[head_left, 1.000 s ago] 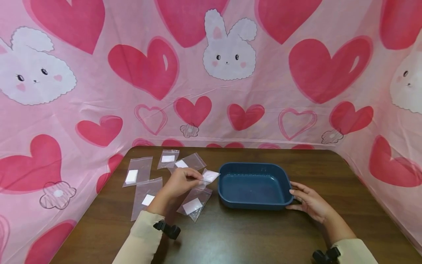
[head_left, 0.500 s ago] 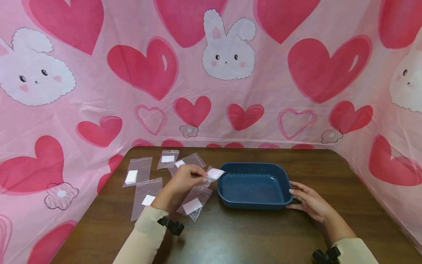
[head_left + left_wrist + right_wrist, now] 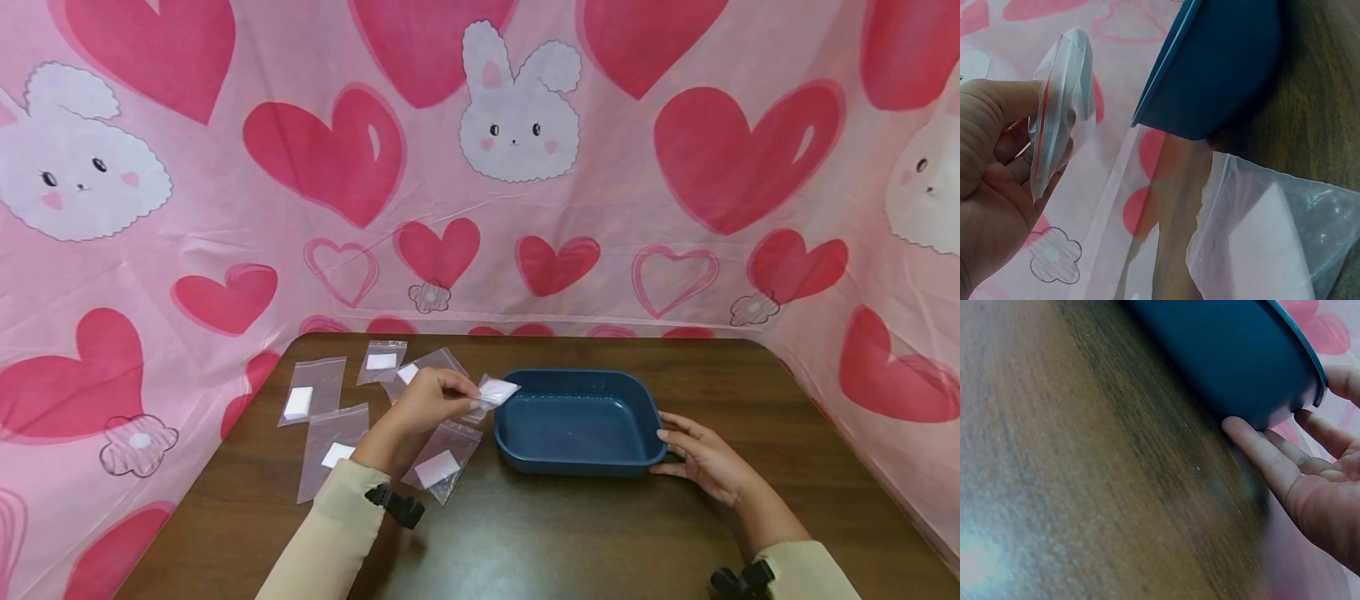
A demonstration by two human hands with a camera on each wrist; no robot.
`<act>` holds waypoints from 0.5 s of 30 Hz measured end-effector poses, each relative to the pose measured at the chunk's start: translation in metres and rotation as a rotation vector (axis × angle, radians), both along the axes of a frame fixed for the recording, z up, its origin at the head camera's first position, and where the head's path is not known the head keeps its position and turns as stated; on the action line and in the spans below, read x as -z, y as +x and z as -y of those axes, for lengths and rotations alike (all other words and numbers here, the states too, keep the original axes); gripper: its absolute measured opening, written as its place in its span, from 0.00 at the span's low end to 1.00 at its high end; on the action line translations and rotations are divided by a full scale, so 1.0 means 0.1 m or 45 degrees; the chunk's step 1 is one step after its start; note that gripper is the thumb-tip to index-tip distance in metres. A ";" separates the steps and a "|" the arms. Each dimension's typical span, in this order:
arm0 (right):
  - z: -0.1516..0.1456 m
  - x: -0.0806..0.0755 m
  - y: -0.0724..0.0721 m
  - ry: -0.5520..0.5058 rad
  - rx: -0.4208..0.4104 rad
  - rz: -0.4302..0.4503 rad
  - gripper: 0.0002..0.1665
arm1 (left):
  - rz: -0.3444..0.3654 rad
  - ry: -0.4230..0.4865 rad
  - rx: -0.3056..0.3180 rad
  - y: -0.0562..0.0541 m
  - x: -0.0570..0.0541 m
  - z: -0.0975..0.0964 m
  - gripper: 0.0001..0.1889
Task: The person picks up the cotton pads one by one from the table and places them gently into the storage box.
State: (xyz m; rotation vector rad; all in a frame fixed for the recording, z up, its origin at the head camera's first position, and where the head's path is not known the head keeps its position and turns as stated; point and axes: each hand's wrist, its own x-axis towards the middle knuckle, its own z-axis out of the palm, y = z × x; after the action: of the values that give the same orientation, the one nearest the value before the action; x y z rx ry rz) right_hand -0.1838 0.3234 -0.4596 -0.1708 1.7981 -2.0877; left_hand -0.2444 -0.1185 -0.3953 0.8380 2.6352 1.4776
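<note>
My left hand (image 3: 429, 407) pinches a small clear zip bag (image 3: 497, 390) with white contents. The bag (image 3: 1063, 112) is upright before the fingers in the left wrist view, and in the head view its far tip overlaps the left rim of a dark blue rectangular tub (image 3: 577, 462). At the tub's right end, my right hand (image 3: 701, 458) holds it with spread fingers and thumb. The right wrist view shows fingertips (image 3: 1238, 427) against the tub's lower edge and others near its rim. Nearest below my left hand lies a zip bag (image 3: 438, 468) holding a white card and small clear bits.
Several more zip bags with white cards lie on the left of the brown wooden table (image 3: 570, 533), among them a tall bag (image 3: 322, 429) and a small bag (image 3: 382, 361). A pink sheet (image 3: 517, 208) with hearts and rabbits hangs behind and beside the table.
My left hand has moved a little to the right with the zip bag, bringing its tip over the tub's left rim. My right hand and the tub have stayed in place.
</note>
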 end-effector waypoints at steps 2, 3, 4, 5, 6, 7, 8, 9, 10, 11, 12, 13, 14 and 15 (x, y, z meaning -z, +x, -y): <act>0.00 0.00 0.00 -0.004 -0.002 0.001 0.27 | -0.013 0.014 0.018 -0.01 0.00 -0.02 0.04; 0.01 0.00 0.00 -0.002 0.007 0.007 0.27 | -0.021 0.018 0.026 -0.02 0.00 -0.03 0.04; 0.01 0.00 0.00 0.000 0.015 0.013 0.26 | -0.023 0.022 0.032 -0.03 -0.01 -0.04 0.04; 0.01 0.01 0.00 0.003 0.024 0.017 0.26 | -0.015 0.022 0.037 -0.03 -0.01 -0.05 0.04; 0.01 0.01 0.00 0.009 0.024 0.016 0.26 | -0.002 0.025 0.041 -0.04 -0.02 -0.06 0.04; 0.01 0.01 0.00 0.009 0.022 0.015 0.26 | 0.010 0.026 0.045 -0.04 -0.03 -0.07 0.04; 0.01 0.01 0.00 0.012 0.017 0.010 0.27 | 0.025 0.025 0.046 -0.05 -0.04 -0.08 0.04; 0.01 0.01 0.00 0.020 0.030 0.018 0.28 | 0.041 0.021 0.044 -0.05 -0.05 -0.09 0.04; 0.01 0.01 0.00 0.023 0.032 0.020 0.28 | 0.053 0.016 0.040 -0.05 -0.06 -0.10 0.04; 0.02 0.01 0.00 0.025 0.037 0.023 0.29 | 0.063 0.014 0.039 -0.06 -0.06 -0.11 0.04; 0.01 0.01 -0.01 0.029 0.033 0.025 0.29 | 0.073 0.012 0.036 -0.06 -0.07 -0.12 0.04; 0.01 0.01 -0.01 0.031 0.035 0.029 0.29 | 0.076 0.010 0.032 -0.06 -0.08 -0.13 0.04; 0.01 0.01 -0.01 0.035 0.035 0.031 0.29 | 0.085 0.010 0.028 -0.07 -0.09 -0.14 0.04; 0.01 0.01 -0.01 0.034 0.040 0.035 0.29 | 0.093 0.015 0.027 -0.07 -0.10 -0.15 0.04</act>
State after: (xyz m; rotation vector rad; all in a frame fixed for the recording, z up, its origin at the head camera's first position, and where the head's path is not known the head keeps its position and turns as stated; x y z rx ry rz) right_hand -0.1850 0.3225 -0.4604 -0.1066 1.8229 -2.0756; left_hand -0.2518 -0.1036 -0.3855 0.7937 2.5600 1.4907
